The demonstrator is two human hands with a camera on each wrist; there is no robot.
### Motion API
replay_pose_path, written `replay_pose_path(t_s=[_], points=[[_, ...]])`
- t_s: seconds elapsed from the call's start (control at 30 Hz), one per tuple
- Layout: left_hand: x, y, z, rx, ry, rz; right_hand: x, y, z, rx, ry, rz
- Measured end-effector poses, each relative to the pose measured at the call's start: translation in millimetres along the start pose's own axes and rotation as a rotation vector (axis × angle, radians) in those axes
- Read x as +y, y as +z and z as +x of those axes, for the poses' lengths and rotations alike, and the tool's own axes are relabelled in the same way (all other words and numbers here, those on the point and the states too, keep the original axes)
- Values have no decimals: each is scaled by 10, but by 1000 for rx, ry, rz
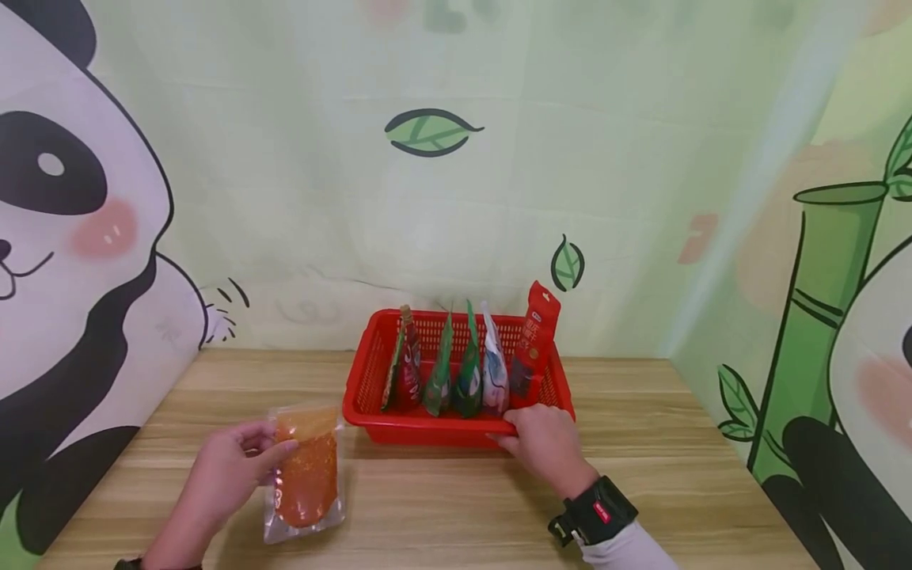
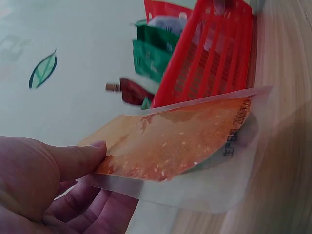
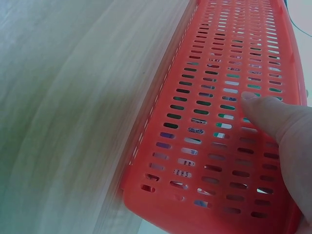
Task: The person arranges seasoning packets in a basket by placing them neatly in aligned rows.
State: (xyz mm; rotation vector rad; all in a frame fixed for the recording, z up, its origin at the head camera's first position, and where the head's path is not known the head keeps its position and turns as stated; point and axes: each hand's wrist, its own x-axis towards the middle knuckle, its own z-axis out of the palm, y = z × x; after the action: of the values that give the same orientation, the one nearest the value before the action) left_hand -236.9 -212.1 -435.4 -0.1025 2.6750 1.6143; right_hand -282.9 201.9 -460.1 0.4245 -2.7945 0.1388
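My left hand pinches a clear packet of orange-red seasoning powder by its left edge, thumb on the near face. In the left wrist view the packet shows flecked powder and a printed date line. My right hand grips the front rim of a red plastic basket near its right corner, and the right wrist view shows the thumb against the slotted outer wall. Upright in the basket stand green packets, a dark red pouch with a cap, a white packet and a tall red packet.
The basket stands on a wood-grain table, toward its back edge. Behind it hangs a pale green cloth backdrop printed with pandas, leaves and bamboo. A black band is on the right wrist.
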Motion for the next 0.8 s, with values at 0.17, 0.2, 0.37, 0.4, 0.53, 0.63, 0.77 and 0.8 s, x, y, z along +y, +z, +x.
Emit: replay_pose_path(t_s=[0.17, 0.2, 0.37, 0.4, 0.53, 0.63, 0.77, 0.8], points=[[232, 176, -2, -40, 34, 4, -4, -1, -5, -5, 2, -2], [271, 220, 0, -47, 38, -1, -6, -8, -7, -6, 0, -1], [417, 491, 33, -109, 66, -73, -13, -34, -11, -15, 7, 0], [446, 555, 38, -120, 66, -89, -14, -37, -12, -18, 12, -1], [560, 794, 51, -154, 86, -125, -11, -43, -21, -26, 23, 7], [648, 923, 63, -175, 114, -122, -8, -38, -29, -21, 18, 15], [758, 1018, 95, -209, 128, -130, 9, -20, -46, -7, 25, 94], [781, 1033, 104, -219, 127, -140, 14, -22, -56, -5, 35, 133]])
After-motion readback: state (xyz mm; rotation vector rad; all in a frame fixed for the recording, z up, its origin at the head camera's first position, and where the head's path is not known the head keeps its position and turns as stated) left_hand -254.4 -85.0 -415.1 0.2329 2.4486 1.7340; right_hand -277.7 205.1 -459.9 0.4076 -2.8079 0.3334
